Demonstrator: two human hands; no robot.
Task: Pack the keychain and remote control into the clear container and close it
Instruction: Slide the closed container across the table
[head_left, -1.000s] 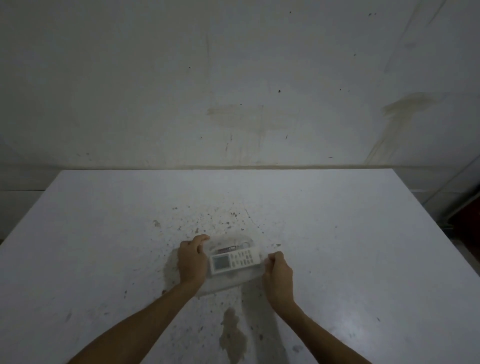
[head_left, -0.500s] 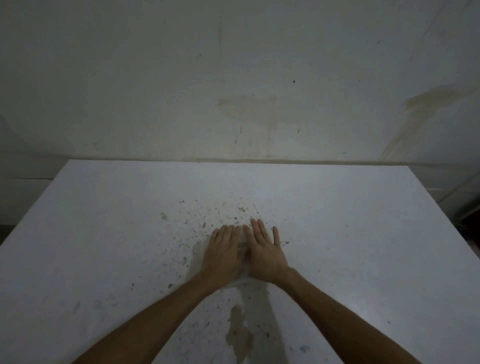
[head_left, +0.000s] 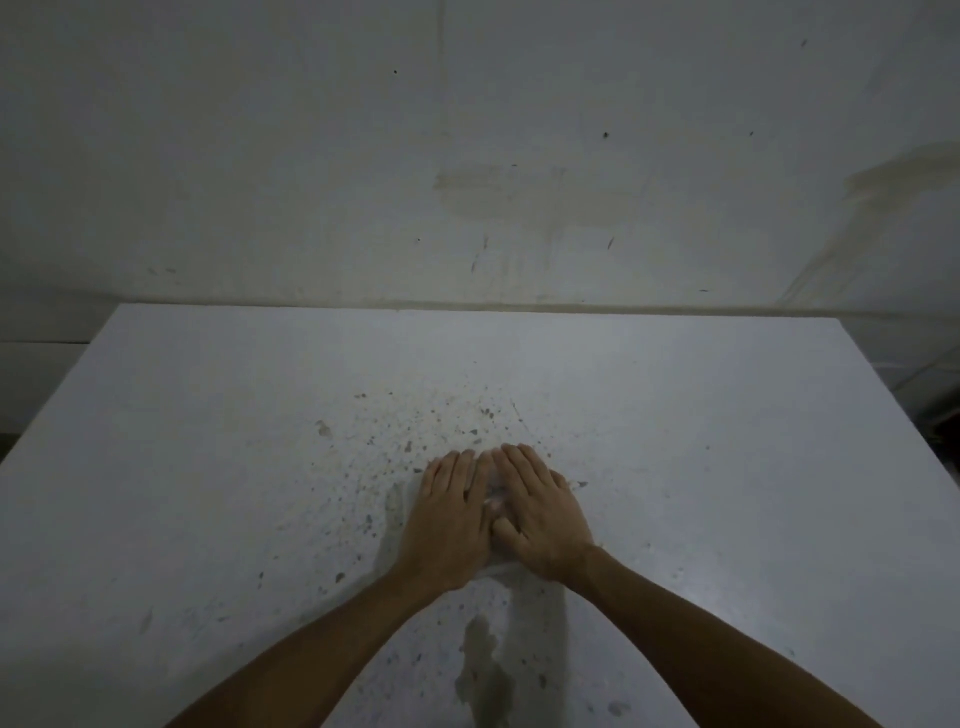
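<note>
Left hand (head_left: 451, 525): flat, fingers spread, palm down on clear container (head_left: 494, 498). Right hand (head_left: 545, 519): flat, palm down beside it at 3 o'clock, thumbs touching. Container: mostly hidden beneath both hands, on white speckled surface (head_left: 208, 467), toward the 6 o'clock edge. Contents: cannot tell.

Pretty dim shot, grayish cast all over. Light seems to come from above and a bit right, since soft shadows fall left of the hands. Mild glare on the near-right table (head_left: 727, 597). Corners darken, edges bow, overall slightly soft.
</note>
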